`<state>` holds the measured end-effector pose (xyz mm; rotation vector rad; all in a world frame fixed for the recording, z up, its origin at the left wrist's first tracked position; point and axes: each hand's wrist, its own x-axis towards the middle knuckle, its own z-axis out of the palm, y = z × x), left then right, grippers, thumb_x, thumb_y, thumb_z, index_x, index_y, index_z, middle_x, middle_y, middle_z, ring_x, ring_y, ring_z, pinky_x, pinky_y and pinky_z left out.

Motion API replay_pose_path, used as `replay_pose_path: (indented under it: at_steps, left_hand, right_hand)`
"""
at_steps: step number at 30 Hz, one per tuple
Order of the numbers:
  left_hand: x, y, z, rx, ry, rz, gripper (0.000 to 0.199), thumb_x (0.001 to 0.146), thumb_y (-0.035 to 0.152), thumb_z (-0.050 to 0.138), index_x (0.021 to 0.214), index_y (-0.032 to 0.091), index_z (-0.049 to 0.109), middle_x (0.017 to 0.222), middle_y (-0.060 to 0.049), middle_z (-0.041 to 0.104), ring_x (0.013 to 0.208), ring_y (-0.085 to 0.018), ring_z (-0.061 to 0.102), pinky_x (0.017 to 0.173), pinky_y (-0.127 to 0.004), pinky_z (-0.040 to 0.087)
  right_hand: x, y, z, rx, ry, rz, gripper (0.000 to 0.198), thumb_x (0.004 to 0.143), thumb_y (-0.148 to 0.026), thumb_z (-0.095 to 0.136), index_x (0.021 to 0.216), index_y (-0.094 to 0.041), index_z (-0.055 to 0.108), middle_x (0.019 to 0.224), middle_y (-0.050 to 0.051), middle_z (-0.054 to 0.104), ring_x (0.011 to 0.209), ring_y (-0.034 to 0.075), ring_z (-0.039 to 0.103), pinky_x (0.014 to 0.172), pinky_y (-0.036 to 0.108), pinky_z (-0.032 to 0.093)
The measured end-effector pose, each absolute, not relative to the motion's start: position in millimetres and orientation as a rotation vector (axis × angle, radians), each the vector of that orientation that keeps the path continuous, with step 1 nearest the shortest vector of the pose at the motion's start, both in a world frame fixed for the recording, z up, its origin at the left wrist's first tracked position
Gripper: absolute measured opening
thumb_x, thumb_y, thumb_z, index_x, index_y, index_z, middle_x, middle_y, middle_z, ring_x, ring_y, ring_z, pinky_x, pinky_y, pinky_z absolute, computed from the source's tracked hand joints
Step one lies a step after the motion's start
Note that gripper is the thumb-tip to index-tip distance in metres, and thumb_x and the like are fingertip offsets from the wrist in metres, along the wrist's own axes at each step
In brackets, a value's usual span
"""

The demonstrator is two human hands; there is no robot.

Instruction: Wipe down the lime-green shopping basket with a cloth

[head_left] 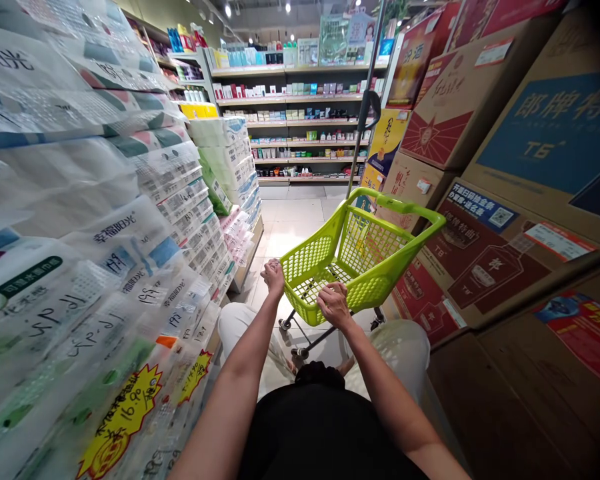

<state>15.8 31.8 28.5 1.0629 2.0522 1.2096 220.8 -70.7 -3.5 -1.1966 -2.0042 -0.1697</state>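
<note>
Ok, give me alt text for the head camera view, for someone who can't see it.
A bare left hand and right hand grip the near end of a lime-green wheeled shopping cart in a store aisle. Plastic-wrapped tissue packs are stacked on the left, printed cardboard cartons on the right; stocked shelves stand beyond.

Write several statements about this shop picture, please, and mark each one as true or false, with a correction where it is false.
1. The shopping cart is green. True.
2. The right hand lies on a cardboard carton. False: the right hand is curled at the near edge of the shopping cart.
3. The left hand is curled at the near left corner of the shopping cart. True.
4. White wrapped packs are stacked on the right. False: the white wrapped packs are on the left; cardboard cartons are on the right.
5. Shelves with many goods stand in the background. True.
</note>
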Motion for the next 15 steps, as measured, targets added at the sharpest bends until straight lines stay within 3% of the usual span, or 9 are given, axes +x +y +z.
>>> replay_pose_path:
  at_steps: [7, 11, 15]
  left_hand:
    - [50, -36, -44, 1.096, 1.766, 1.641, 0.024, 0.101, 0.047, 0.048, 0.101, 0.023, 0.053, 0.11, -0.011, 0.059, 0.113, -0.027, 0.06, 0.104, -0.045, 0.049]
    - [56, -39, -58, 0.912, 1.546, 1.725, 0.033, 0.101, 0.053, 0.049, 0.113, 0.023, 0.052, 0.112, -0.009, 0.064, 0.108, -0.023, 0.065, 0.096, -0.04, 0.054]
    - [44, -10, -40, 0.87, 1.437, 1.784, 0.041, 0.102, 0.054, 0.046, 0.128, 0.022, 0.051, 0.13, -0.012, 0.063, 0.117, -0.021, 0.066, 0.099, -0.034, 0.055]
  right_hand:
    - [228, -73, -7, -1.221, -1.993, -0.195, 0.024, 0.095, -0.021, 0.054, 0.072, -0.024, 0.057, 0.078, 0.0, 0.067, 0.105, 0.021, 0.056, 0.107, 0.04, 0.026]
    - [233, -76, -7, -1.219, -1.978, -0.194, 0.024, 0.094, -0.021, 0.055, 0.071, -0.024, 0.056, 0.076, -0.001, 0.065, 0.104, 0.021, 0.056, 0.107, 0.039, 0.027]
    - [233, -76, -6, -1.236, -1.981, -0.195, 0.023, 0.094, -0.021, 0.055, 0.071, -0.024, 0.057, 0.077, -0.001, 0.066, 0.103, 0.021, 0.055, 0.107, 0.039, 0.027]
